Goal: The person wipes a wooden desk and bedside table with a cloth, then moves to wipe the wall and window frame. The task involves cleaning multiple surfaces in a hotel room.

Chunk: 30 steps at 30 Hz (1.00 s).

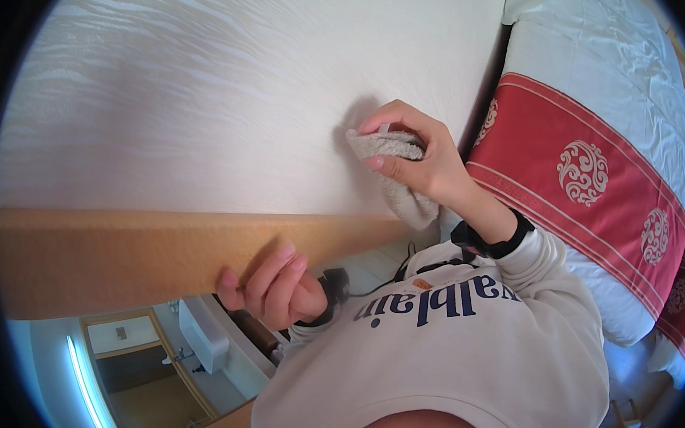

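Note:
My right hand (433,155) grips a folded grey-beige terry cloth (401,150) between thumb and fingers. The cloth is held at the pale wallpapered wall (220,103), and its lower end hangs down by the wood trim. My left hand (283,289) is empty, its fingers loosely curled and the thumb apart. It is beside the edge of the light wooden door-frame trim (114,254); whether the fingertips touch the wood I cannot tell. Dark bands circle both wrists.
To the right stands a bed with white bedding (606,65) and a red patterned bed runner (583,162). A second red runner (683,301) shows beyond. At the lower left are a white washbasin (202,334), a wood-framed mirror (148,372) and a lit strip lamp (84,380). A dark cable (382,286) hangs near me.

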Available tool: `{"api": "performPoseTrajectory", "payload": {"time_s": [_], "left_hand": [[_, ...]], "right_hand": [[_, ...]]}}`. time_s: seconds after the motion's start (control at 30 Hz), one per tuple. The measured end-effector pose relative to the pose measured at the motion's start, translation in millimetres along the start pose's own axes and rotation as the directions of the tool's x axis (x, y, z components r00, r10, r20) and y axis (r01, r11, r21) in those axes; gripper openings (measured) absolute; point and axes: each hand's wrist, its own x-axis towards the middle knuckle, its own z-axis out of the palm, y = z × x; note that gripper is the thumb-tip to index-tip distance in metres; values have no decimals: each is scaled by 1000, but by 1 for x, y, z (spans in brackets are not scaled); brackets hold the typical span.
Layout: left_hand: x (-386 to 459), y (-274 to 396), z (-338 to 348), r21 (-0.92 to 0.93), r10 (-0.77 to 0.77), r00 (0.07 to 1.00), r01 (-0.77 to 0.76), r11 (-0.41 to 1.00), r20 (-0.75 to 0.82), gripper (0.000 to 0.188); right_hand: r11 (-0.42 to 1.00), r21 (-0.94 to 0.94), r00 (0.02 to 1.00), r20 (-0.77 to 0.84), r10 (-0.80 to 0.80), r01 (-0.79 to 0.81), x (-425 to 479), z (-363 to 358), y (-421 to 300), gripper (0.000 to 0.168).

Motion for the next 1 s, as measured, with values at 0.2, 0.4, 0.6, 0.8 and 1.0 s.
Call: {"api": "performPoseTrajectory", "payload": {"time_s": [0.2, 0.4, 0.6, 0.8, 1.0], "left_hand": [[6, -9, 4, 66, 207, 978, -205, 977, -29, 22], [5, -9, 7, 136, 284, 958, -287, 948, 42, 24], [7, -9, 1, 79, 218, 975, -220, 972, 40, 25], [6, -9, 8, 128, 259, 965, -261, 957, 28, 27], [9, -9, 7, 148, 261, 965, -260, 954, 11, 27]], "right_hand": [[924, -321, 963, -101, -252, 208, 12, 9, 4, 37], [837, -479, 854, -287, -435, 265, 21, -14, 35, 36], [799, -504, 839, -234, -492, 328, 51, 0, -6, 40], [849, -467, 838, -337, -429, 247, 32, -8, 30, 38], [845, -456, 830, -329, -451, 278, 47, -2, 12, 35]]}}
